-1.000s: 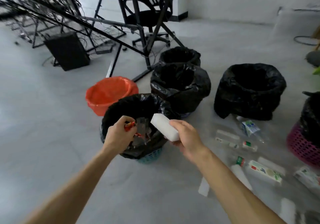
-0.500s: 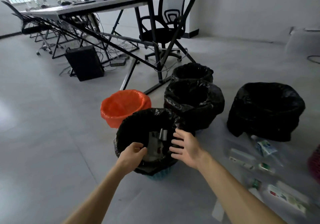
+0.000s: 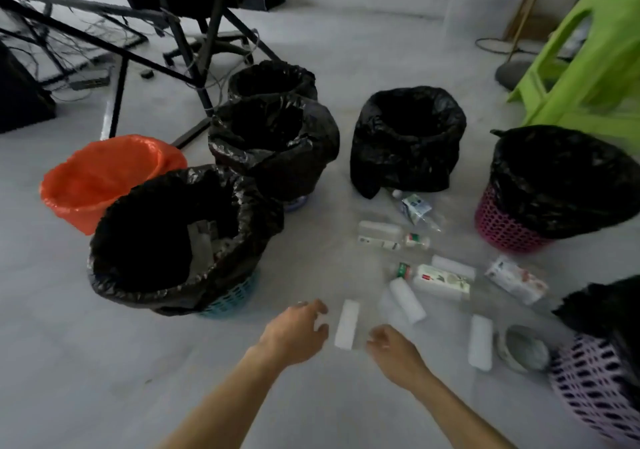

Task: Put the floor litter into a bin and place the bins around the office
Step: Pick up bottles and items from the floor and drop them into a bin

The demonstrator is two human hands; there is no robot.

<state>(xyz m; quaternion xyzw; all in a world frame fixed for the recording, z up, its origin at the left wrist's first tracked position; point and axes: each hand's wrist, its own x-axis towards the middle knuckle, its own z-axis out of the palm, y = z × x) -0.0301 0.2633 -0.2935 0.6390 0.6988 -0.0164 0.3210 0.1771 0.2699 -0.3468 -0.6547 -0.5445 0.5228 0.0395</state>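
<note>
Litter (image 3: 414,206) lies scattered on the smooth pale grey floor (image 3: 104,379), to the right of the nearest bin (image 3: 114,285): small printed cartons, clear bottles and white foam pieces, all blurred. One flat white foam block (image 3: 347,324), oblong and matte, lies between the two hands. The left hand (image 3: 294,334) hovers just beside its left edge with fingers loosely curved and holding nothing. The right hand (image 3: 394,351) is near its right side, likewise loosely curled and empty. Whether either fingertip touches the block cannot be told.

The nearest bin is a blue mesh basket under a crinkled, glossy black liner, with pale scraps inside. An orange-lined bin (image 3: 69,199) stands touching it behind. More black-lined bins (image 3: 325,143) cluster beyond. A pink mesh basket (image 3: 505,230) and a pale lattice basket (image 3: 588,389) stand on the right. A white carton (image 3: 443,280) and two foam rolls (image 3: 407,299) lie among them. Black desk legs (image 3: 207,50) and a bright green plastic stool (image 3: 588,67) stand further back.
</note>
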